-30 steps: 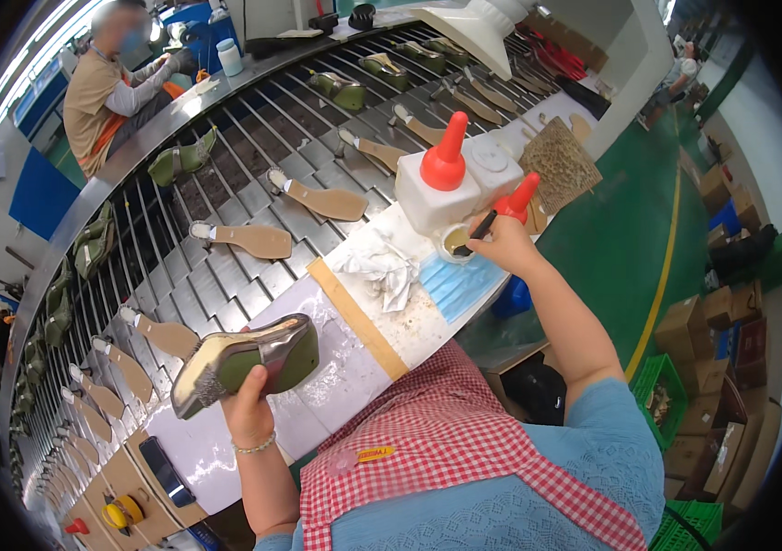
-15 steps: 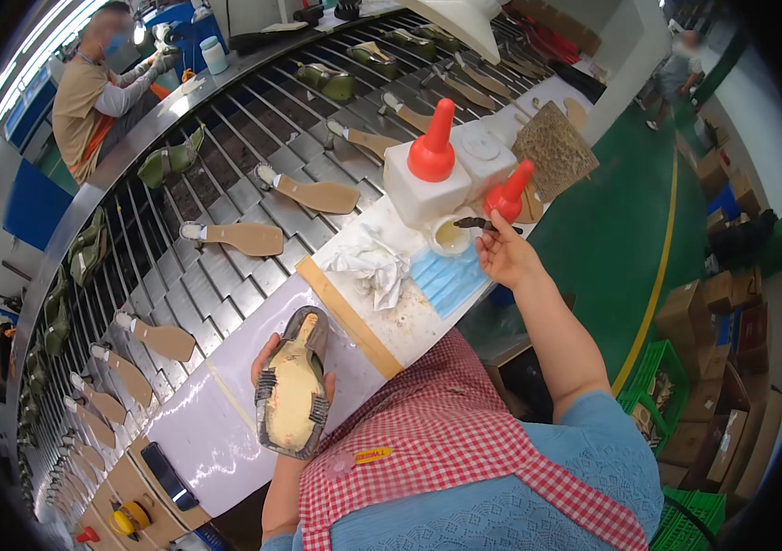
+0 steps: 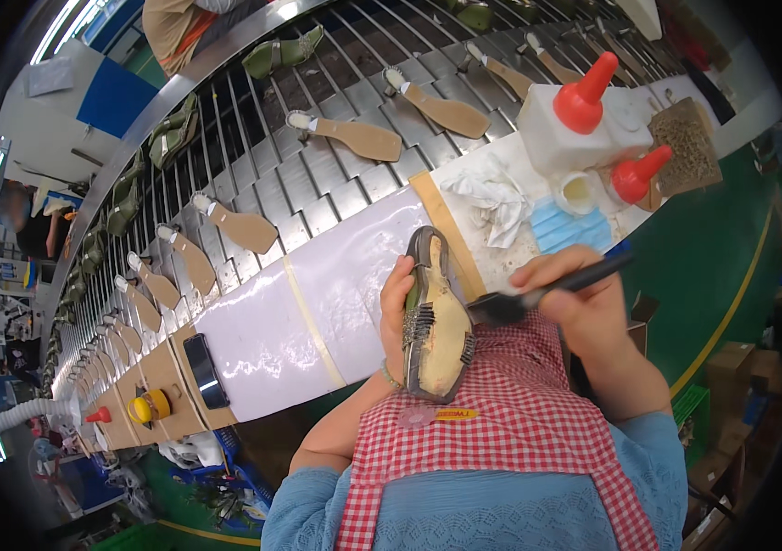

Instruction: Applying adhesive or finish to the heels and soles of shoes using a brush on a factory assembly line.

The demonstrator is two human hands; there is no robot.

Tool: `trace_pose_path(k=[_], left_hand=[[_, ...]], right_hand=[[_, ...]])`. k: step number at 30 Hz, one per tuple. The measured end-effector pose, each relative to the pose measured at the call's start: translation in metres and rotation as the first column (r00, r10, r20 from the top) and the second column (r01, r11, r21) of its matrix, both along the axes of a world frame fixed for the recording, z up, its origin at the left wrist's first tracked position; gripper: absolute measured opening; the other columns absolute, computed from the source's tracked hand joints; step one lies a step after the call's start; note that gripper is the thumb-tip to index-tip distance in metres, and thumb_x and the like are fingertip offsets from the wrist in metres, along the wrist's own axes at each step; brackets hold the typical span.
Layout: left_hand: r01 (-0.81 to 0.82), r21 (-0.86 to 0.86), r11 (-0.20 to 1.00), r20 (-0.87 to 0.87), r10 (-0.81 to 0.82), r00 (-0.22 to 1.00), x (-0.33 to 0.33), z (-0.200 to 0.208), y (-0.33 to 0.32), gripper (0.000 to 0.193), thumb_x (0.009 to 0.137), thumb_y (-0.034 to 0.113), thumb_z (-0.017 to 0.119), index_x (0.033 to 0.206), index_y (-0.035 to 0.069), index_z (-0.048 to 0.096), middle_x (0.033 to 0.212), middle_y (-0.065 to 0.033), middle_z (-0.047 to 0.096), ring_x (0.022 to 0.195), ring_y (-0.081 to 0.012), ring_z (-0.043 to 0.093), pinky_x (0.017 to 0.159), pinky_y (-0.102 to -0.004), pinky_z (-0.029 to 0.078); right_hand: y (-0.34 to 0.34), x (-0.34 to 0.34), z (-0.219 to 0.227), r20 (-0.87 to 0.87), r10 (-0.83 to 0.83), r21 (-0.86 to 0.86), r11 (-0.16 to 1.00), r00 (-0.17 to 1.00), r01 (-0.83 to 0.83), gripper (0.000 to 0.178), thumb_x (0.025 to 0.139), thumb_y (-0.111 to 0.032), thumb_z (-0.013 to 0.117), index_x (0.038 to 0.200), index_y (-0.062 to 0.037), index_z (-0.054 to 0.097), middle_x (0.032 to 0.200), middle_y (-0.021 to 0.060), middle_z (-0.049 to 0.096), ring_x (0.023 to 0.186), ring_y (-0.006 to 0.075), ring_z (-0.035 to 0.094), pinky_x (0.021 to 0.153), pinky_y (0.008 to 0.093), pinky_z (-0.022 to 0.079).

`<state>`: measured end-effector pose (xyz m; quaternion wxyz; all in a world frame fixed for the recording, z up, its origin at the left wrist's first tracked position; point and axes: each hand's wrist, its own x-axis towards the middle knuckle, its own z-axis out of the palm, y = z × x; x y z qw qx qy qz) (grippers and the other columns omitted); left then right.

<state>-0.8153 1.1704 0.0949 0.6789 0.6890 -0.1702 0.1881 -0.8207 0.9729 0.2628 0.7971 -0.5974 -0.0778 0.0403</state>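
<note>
My left hand (image 3: 397, 298) grips a sandal upper (image 3: 437, 321) by its edge, sole side up, tan underside showing, held over my red checked apron (image 3: 501, 432). My right hand (image 3: 584, 303) holds a black brush (image 3: 547, 289), its bristles touching the sandal's right edge. A small open glue pot (image 3: 577, 190) sits on the workbench beyond my right hand, between a white glue container with a red spout (image 3: 575, 119) and a smaller red-spouted bottle (image 3: 637, 174).
A slatted conveyor (image 3: 318, 174) carries tan insoles (image 3: 354, 138) and green sandals (image 3: 281, 53). On the bench lie a white rag (image 3: 492, 197), a blue face mask (image 3: 570, 230), a phone (image 3: 203, 372) and yellow tape (image 3: 154, 406). Another person (image 3: 180, 23) works across the conveyor.
My left hand turned the sandal sole-up and drew it closer to my chest. My right hand came back from the glue pot with the brush to the sandal's edge.
</note>
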Motion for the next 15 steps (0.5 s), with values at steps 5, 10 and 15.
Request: trace_pose_path(k=[5, 10, 15], left_hand=[[0.099, -0.152, 0.983, 0.024, -0.097, 0.995, -0.001, 0.012, -0.004, 0.077, 0.074, -0.003, 0.071, 0.137, 0.012, 0.029, 0.145, -0.0142, 0.026, 0.127, -0.0307, 0.041, 0.1, -0.0382, 0.044], [0.137, -0.185, 0.973, -0.026, -0.144, 0.989, -0.004, 0.005, 0.004, 0.069, 0.079, -0.001, 0.066, 0.136, 0.015, 0.031, 0.145, -0.0112, 0.027, 0.127, -0.0298, 0.041, 0.1, -0.0376, 0.044], [0.122, -0.214, 0.969, -0.06, -0.137, 0.989, -0.006, 0.004, 0.005, 0.052, 0.089, 0.005, 0.055, 0.135, 0.015, 0.033, 0.144, -0.008, 0.03, 0.126, -0.027, 0.041, 0.101, -0.0375, 0.042]], right_hand=[[0.027, -0.005, -0.012, -0.02, 0.027, -0.14, 0.99, 0.999, -0.03, 0.017, 0.081, -0.001, 0.068, 0.097, -0.0003, 0.062, 0.101, 0.0084, 0.064, 0.087, 0.0102, 0.06, 0.075, 0.0229, 0.049], [0.033, -0.004, -0.015, -0.035, 0.091, -0.289, 0.952, 0.995, -0.097, 0.018, 0.08, 0.002, 0.066, 0.097, -0.0003, 0.06, 0.102, 0.0139, 0.062, 0.094, 0.0174, 0.059, 0.084, 0.0285, 0.046], [0.041, -0.005, -0.009, 0.295, 0.068, -0.466, 0.881, 0.953, 0.081, 0.017, 0.073, -0.003, 0.073, 0.086, -0.0028, 0.063, 0.088, 0.0113, 0.064, 0.081, 0.0241, 0.063, 0.074, 0.0313, 0.048]])
